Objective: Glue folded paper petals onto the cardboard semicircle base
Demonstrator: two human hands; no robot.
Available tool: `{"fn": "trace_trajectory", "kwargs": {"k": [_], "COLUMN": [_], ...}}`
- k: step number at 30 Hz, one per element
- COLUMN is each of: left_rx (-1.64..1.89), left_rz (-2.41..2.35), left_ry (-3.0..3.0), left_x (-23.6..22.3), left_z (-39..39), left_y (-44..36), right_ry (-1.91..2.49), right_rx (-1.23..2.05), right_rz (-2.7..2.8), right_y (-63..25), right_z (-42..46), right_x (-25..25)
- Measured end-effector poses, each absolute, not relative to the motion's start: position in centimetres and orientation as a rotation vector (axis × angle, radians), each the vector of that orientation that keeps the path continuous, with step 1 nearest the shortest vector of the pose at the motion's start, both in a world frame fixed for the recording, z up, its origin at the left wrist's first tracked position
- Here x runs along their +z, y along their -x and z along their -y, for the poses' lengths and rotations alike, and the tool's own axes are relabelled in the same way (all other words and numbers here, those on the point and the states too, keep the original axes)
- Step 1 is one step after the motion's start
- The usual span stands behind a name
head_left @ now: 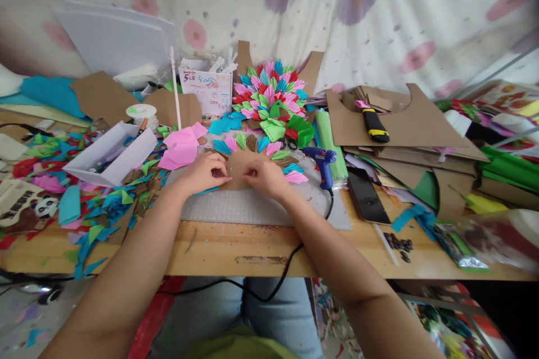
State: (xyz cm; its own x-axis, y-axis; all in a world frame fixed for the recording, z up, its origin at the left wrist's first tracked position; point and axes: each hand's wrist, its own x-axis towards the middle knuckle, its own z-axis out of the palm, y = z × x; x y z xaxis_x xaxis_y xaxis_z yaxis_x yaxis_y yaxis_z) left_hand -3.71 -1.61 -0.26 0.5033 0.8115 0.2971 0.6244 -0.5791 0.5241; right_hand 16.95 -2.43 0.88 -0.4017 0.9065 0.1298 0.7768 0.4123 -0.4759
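A brown cardboard piece (242, 161) lies on the grey cutting mat (236, 207), its far edge fringed with pleated paper leaves (241, 141) in pink, green, blue and brown. My left hand (205, 174) rests at its left side, thumb and fingers pinched together low over the cardboard. Facing it from the right, my right hand (266, 177) is also closed in a pinch. Whatever is between the fingertips of either hand is too small or hidden to make out. A blue hot glue gun (323, 164) lies right of my right hand, its black cord running off the table's front.
Behind the mat stands a cardboard form covered in colourful paper leaves (269, 92). Paper scraps (109, 207) and a white box (112, 154) fill the left. At right are a phone (367, 196), stacked cardboard (404, 123) and a yellow-black utility knife (376, 126).
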Motion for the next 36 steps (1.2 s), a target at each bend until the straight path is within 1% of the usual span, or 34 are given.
{"fn": "trace_trajectory", "kwargs": {"k": [3, 7, 11, 13, 16, 18, 20, 24, 29, 33, 36], "left_rx": [0.838, 0.874, 0.910, 0.936, 0.950, 0.947, 0.950, 0.963, 0.980, 1.009, 1.027], "left_rz": [-1.183, -1.234, -1.361, -1.409, -1.489, -1.529, -1.545, -1.563, -1.561, -1.562, -1.567], "left_ry": [-2.387, -2.379, -2.314, -2.268, -2.185, -2.134, -2.100, -2.090, -2.114, -2.118, -2.092], "left_x": [-0.3, 0.1, 0.4, 0.3, 0.2, 0.1, 0.0, 0.0, 0.0, -0.2, -0.4], "left_z": [1.6, 1.8, 1.9, 1.8, 1.7, 1.7, 1.7, 1.6, 1.4, 1.2, 1.1], "left_y": [3.8, 3.8, 3.8, 3.9, 4.0, 4.0, 4.0, 4.1, 4.4, 4.7, 4.8], "right_ry": [1.407, 1.419, 1.640, 1.797, 2.081, 2.129, 2.095, 2.144, 2.189, 2.063, 1.809], "right_rx": [0.651, 0.900, 0.933, 0.861, 0.438, 0.225, 0.143, 0.112, 0.245, 0.209, 0.287], "right_rz": [2.135, 2.044, 2.047, 2.025, 1.892, 1.806, 1.801, 1.781, 1.668, 1.523, 1.389], "right_y": [-19.7, -25.0, -30.7, -32.8, -34.2, -34.1, -33.5, -32.3, -31.8, -32.4, -32.5], "right_z": [2.0, 2.2, 3.0, 3.2, 2.9, 2.4, 1.7, 1.1, 1.5, 1.7, 1.8], "right_x": [1.9, 3.4, 3.8, 3.4, 2.5, 1.9, 1.2, 0.6, 0.6, 0.8, 1.4]}}
